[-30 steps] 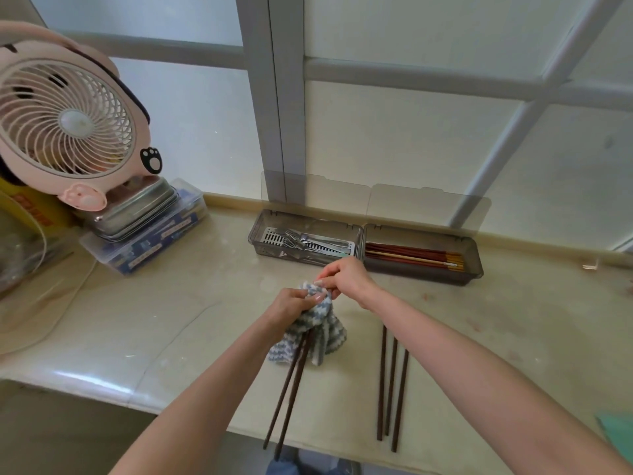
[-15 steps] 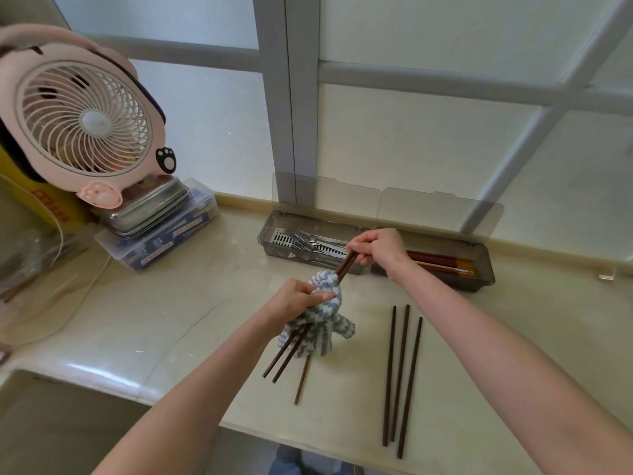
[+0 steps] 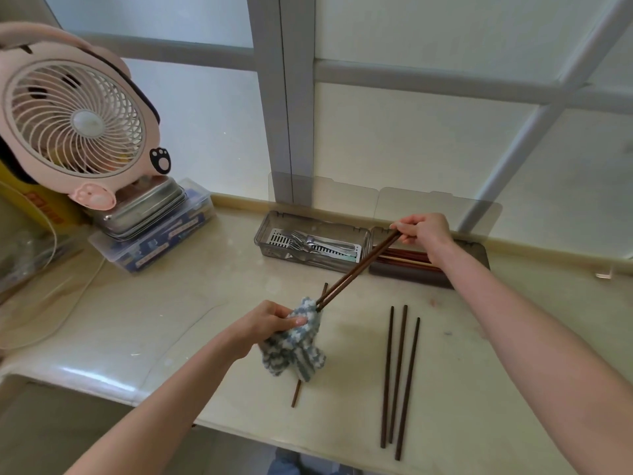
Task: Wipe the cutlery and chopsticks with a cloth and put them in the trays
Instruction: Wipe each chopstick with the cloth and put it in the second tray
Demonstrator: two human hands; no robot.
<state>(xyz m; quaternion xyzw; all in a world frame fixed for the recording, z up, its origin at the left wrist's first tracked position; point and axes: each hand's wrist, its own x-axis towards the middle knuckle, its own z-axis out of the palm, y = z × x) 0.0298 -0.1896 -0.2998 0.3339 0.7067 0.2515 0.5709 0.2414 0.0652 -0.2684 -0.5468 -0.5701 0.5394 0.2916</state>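
**Pair almost clear of the cloth**

The right hand (image 3: 424,233), pinching two dark brown wooden chopsticks (image 3: 356,270), has drawn them nearly out of the blue-and-white knitted cloth (image 3: 294,351) clenched in the left hand (image 3: 265,322); a second ago they were buried in it. Next probably the dark chopstick tray (image 3: 411,274). Three unwiped chopsticks (image 3: 397,378) lie on the cream stone bench (image 3: 171,320).

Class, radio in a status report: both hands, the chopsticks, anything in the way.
Left hand grips blue-white knitted cloth. Right hand draws pair of dark brown wooden chopsticks out through it. Three more chopsticks wait on counter. Path to chopstick tray clear.
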